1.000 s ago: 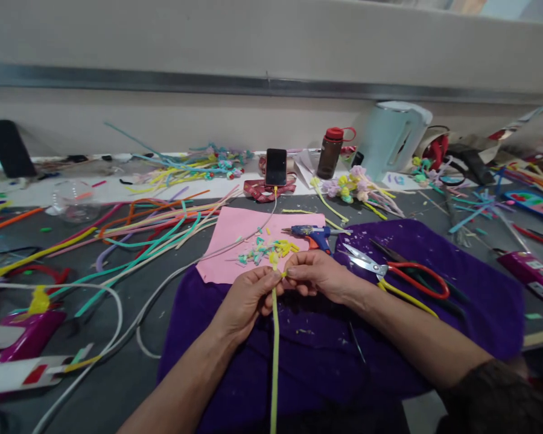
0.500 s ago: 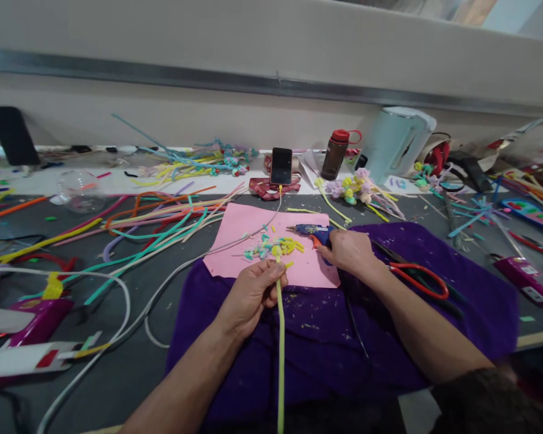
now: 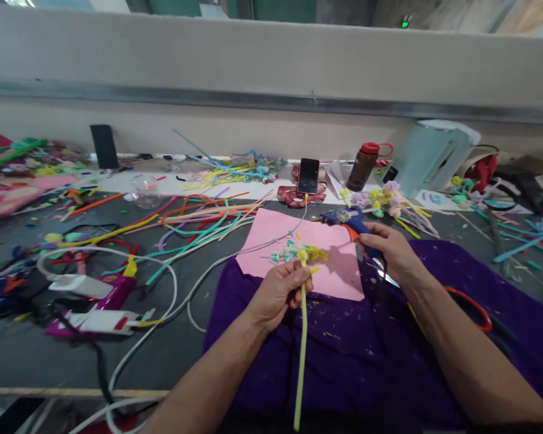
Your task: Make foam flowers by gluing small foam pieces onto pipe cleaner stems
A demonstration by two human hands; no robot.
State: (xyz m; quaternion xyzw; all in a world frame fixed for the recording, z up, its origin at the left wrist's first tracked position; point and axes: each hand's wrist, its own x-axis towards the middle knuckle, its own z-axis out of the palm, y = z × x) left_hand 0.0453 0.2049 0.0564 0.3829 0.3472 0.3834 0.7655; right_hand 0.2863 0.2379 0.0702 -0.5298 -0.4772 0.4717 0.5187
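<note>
Between thumb and fingers, my left hand (image 3: pixel 286 290) pinches a long yellow-green pipe cleaner (image 3: pixel 302 355) near its top, where a small yellow tuft shows. The stem hangs down over the purple cloth (image 3: pixel 253 367). My right hand (image 3: pixel 387 247) is wrapped round the handle of a blue glue gun (image 3: pixel 344 217) with an orange trigger. Its nozzle points left, above the pink sheet (image 3: pixel 339 280). Short cut pieces of yellow and teal pipe cleaner (image 3: pixel 294 250) lie on that sheet, just beyond my left fingers.
Loose coloured pipe cleaners (image 3: pixel 199 220) spread to the left, near a magenta power strip (image 3: pixel 122 289) with white cables. A phone (image 3: pixel 308 175), a dark bottle (image 3: pixel 362 167) and a pale kettle (image 3: pixel 434 157) stand at the back. Red-handled pliers (image 3: pixel 473 304) lie partly behind my right forearm.
My right hand has lifted the glue gun off the pink sheet and moved it up and right. My left hand still pinches the pipe cleaner. The camera view has swung left.
</note>
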